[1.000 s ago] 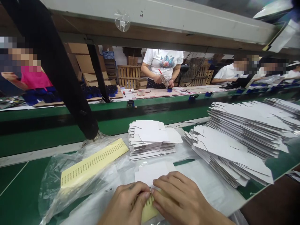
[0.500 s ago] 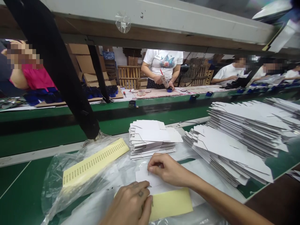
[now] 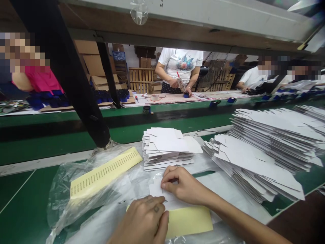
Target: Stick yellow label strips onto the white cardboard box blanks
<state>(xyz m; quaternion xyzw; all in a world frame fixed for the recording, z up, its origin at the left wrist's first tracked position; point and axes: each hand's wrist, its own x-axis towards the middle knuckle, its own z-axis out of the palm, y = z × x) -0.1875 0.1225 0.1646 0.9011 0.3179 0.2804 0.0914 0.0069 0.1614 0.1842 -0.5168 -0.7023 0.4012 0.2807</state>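
One printed yellow sheet [image 3: 105,173] lies at left, on or in a clear plastic bag [image 3: 59,189]. Right of it, the person's left hand [image 3: 142,220] rests over the left end of a yellow strip [image 3: 190,222], fingers curled; whether it grips the strip cannot be told. Just beyond lies a flat white carton [image 3: 155,190], partly covered by the hands, with a small stack [image 3: 166,140] of cartons on its far side. The right hand [image 3: 179,183] has thumb and fingertips drawn together over the carton; whether they hold anything is unclear. Farther right stand larger stacks [image 3: 250,166].
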